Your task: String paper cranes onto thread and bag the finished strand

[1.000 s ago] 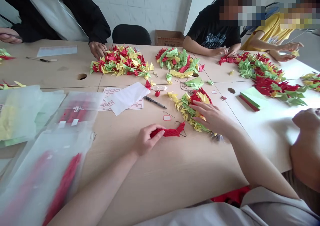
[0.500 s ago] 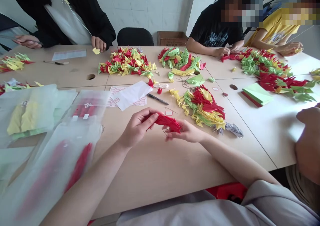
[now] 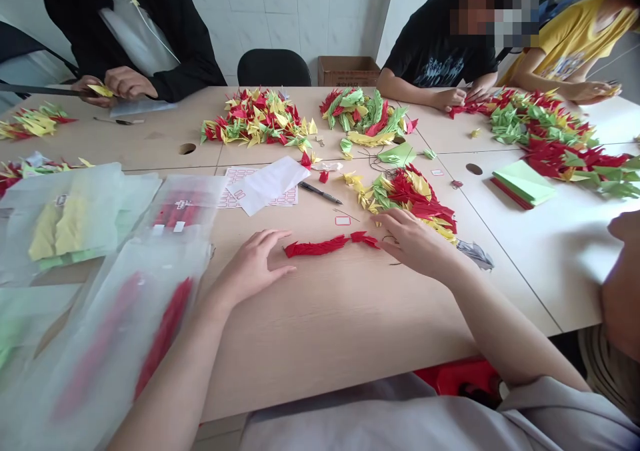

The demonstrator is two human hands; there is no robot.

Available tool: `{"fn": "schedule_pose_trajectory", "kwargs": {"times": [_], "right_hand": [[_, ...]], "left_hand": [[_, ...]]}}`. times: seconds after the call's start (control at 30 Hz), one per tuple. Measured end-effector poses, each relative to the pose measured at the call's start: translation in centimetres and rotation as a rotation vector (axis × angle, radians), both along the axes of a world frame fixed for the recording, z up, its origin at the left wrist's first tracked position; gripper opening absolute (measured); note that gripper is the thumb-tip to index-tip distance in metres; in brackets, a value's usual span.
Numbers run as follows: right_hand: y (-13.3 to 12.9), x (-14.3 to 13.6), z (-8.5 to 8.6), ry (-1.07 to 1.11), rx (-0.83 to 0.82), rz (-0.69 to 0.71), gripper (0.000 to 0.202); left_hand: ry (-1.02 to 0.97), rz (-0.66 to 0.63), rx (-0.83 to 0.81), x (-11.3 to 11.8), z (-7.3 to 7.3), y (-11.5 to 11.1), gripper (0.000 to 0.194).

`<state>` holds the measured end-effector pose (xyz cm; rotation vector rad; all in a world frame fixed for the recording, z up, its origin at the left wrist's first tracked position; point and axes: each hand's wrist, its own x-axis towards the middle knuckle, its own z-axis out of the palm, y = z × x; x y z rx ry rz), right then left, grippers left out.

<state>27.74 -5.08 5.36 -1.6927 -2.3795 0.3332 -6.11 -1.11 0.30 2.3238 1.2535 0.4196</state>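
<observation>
A red folded-paper strand [image 3: 316,246] lies on the table, with a shorter red piece [image 3: 365,239] at its right end. My left hand [image 3: 253,264] is open and empty just left of the strand, thumb and fingers apart. To the right of the short piece, my right hand [image 3: 417,244] is open, palm down, its fingertips near a thin dark thread and a pile of red, yellow and green folded pieces [image 3: 420,194]. A black pen [image 3: 321,192] and a small red-bordered label [image 3: 343,221] lie beyond the strand.
Plastic bags [image 3: 135,324] with red pieces cover the left side. More colourful piles [image 3: 260,118] lie farther back. Green and red paper squares [image 3: 523,183] are stacked at right. Several people sit around the table, one arm [image 3: 623,284] close at the right.
The red strand has left both my hands and now lies straight on the table. My hands have opened and moved apart. The person at back left has brought both hands together around a yellow piece.
</observation>
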Motion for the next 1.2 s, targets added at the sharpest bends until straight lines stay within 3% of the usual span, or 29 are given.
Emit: {"fn": "schedule_pose_trajectory", "kwargs": {"times": [0.13, 0.23, 0.37, 0.63, 0.8, 0.93, 1.2], "right_hand": [[1.5, -2.9, -0.7, 0.131, 0.095, 0.195, 0.03], [3.1, -5.8, -3.1, 0.176, 0.14, 0.39, 0.035], [4.1, -8.9, -6.3, 0.155, 0.184, 0.474, 0.039], [4.1, -8.8, -7.7, 0.248, 0.19, 0.409, 0.023], [4.1, -9.2, -8.2, 0.309, 0.192, 0.393, 0.022], [4.1, -9.4, -8.4, 0.348, 0.177, 0.393, 0.022], [4.1, -8.8, -8.2, 0.337, 0.194, 0.358, 0.021]], "left_hand": [[-0.031, 0.013, 0.0, 0.3, -1.0, -0.2, 0.044], [-0.091, 0.026, 0.024, 1.1, -1.7, -0.2, 0.029], [-0.154, 0.036, 0.069, 1.7, -2.5, -0.3, 0.018], [-0.149, -0.006, 0.114, 0.9, -2.6, 0.2, 0.015], [-0.124, 0.0, 0.157, 1.4, -2.8, 0.1, 0.027], [-0.101, 0.0, 0.182, 1.6, -2.9, 0.2, 0.015], [-0.123, 0.007, 0.144, 0.8, -2.6, 0.3, 0.019]]}}
